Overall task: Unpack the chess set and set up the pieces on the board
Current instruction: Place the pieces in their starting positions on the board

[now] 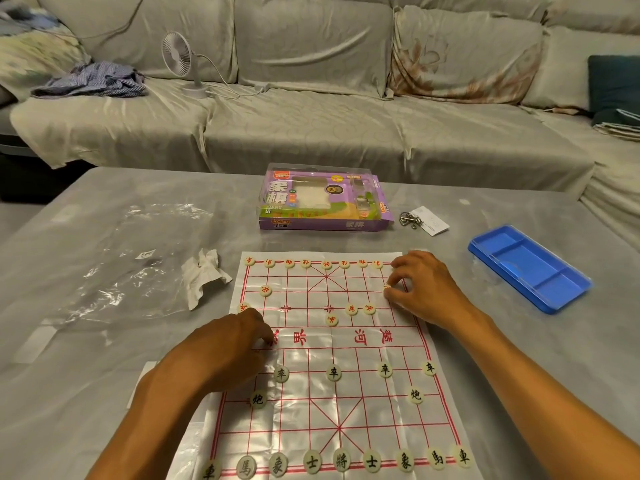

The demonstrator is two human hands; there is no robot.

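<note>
A thin white sheet printed with red lines, the board (311, 393), lies flat on the table. Black-lettered round pieces (341, 459) line its near edge, with more on the rows above. Red-lettered pieces (325, 264) fill the far row, and a few stand near the middle (331, 320). My right hand (422, 289) rests at the board's far right edge and pinches a small round piece (387, 287) in its fingertips. My left hand (235, 341) hovers over the board's left side with fingers curled down; whether it holds anything is hidden.
The purple chess set box (322, 199) stands beyond the board. A blue plastic tray (530, 268) lies at the right, a metal ring puzzle with a card (422, 220) near the box. Crumpled paper (204, 275) and clear wrap (138, 265) lie at the left. A sofa with a fan (180, 60) is behind.
</note>
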